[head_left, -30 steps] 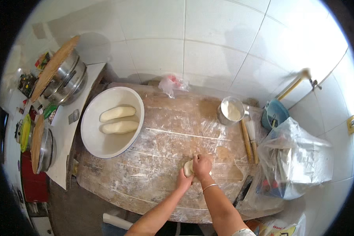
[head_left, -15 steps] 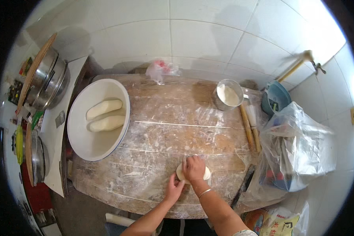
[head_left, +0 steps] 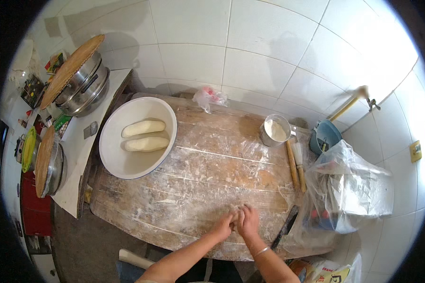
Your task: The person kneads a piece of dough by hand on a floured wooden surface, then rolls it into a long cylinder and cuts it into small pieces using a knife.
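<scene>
My left hand (head_left: 223, 228) and my right hand (head_left: 248, 222) are drawn together low over the floured wooden board (head_left: 198, 165), near its front edge. Their fingers curl inward and meet around a piece of dough, which they almost wholly cover. A bracelet circles my right wrist. To the left stands a big white basin (head_left: 109, 144) with a blue rim. Two long pale dough rolls lie side by side in it, the upper roll (head_left: 144, 128) and the lower roll (head_left: 147, 144), apart from my hands.
Beside my right forearm lies a knife (head_left: 284, 228). Farther back are a metal cup of flour (head_left: 275, 130), a rolling pin (head_left: 293, 166), a blue dipper (head_left: 327, 137) and a plastic-covered box (head_left: 354, 188). Steel pots (head_left: 82, 92) line the left shelf. Flour streaks the board.
The dough showed under my right hand before; now both hands close around it and mostly hide it. My left hand has moved right, against the right one. The view has shifted.
</scene>
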Motion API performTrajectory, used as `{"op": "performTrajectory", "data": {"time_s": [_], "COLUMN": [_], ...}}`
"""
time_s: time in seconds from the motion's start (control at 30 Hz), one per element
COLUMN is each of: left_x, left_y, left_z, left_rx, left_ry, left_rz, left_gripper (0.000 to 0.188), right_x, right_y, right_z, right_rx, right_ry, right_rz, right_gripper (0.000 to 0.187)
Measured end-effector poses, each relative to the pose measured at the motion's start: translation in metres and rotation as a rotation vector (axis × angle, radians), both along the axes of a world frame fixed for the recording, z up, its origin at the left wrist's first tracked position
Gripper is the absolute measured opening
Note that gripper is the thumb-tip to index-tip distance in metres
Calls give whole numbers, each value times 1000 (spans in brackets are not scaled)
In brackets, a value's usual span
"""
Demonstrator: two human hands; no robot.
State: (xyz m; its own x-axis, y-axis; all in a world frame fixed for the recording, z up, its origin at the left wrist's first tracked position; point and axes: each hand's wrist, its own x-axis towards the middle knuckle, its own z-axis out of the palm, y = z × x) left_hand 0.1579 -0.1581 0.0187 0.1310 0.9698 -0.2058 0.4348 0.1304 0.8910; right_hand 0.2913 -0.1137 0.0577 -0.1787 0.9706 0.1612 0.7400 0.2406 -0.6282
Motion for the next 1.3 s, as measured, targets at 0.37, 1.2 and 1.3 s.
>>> {"op": "performTrajectory", "data": {"time_s": [0.37,1.2,1.3], "left_x": [-10,6,-13], "left_y": [23,97,66], "left_z": [-2,15,-18], "left_rx": [-385,-505,-284], "left_ry": [-228,-522,-233], "left_rz": [517,416,57], "left_gripper": [60,58,48], "right_x": [-53,2,-6], "right_y": [68,155,107], "right_z": [-33,-99,-6], "right_rx": [-307,-520,-482], "right_ry": [-144,333,281], "right_rz": [-104,-332,-326], "right_gripper": [33,61,56]}}
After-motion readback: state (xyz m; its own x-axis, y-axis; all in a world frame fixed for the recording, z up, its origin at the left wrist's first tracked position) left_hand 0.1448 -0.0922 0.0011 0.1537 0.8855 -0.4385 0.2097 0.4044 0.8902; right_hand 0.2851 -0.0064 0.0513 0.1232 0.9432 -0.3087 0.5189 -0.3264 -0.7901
